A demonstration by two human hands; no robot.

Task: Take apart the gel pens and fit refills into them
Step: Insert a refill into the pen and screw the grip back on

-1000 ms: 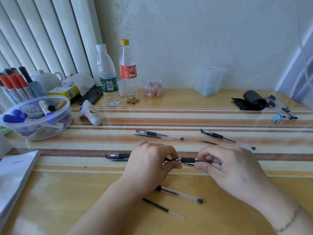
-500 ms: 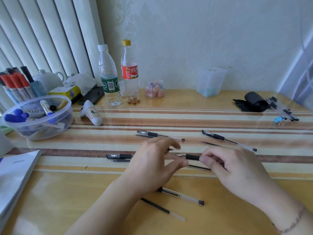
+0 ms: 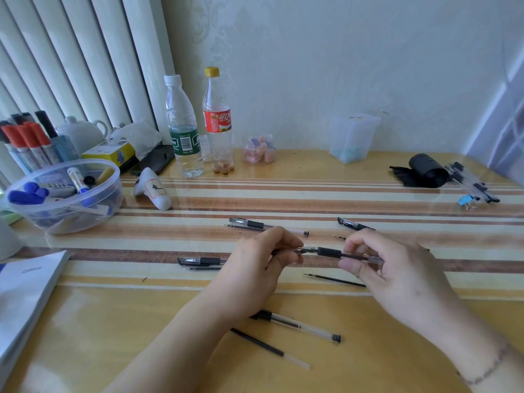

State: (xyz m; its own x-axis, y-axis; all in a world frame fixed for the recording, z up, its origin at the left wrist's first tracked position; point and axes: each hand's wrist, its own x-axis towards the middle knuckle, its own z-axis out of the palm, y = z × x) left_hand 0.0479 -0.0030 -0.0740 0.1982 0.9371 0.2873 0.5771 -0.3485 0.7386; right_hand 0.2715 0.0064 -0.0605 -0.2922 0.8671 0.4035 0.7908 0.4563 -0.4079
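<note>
At the far left a white booklet [image 3: 25, 282] reads "Office". Beyond it, a clear tub [image 3: 65, 194] holds markers. A green-labelled water bottle [image 3: 183, 126] stands beside a red-labelled bottle [image 3: 217, 120] with Chinese characters. Above the striped table [image 3: 283, 199], the left hand [image 3: 255, 268] pinches the tip end of a gel pen [image 3: 329, 252], held level; the right hand [image 3: 397, 268] clamps its clear barrel. A loose refill [image 3: 334, 280] lies just below.

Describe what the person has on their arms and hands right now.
Both forearms are bare, with no sleeves showing. The left hand wears no glove, ring or watch. The right hand is also ungloved; a thin beaded bracelet circles its wrist.
</note>
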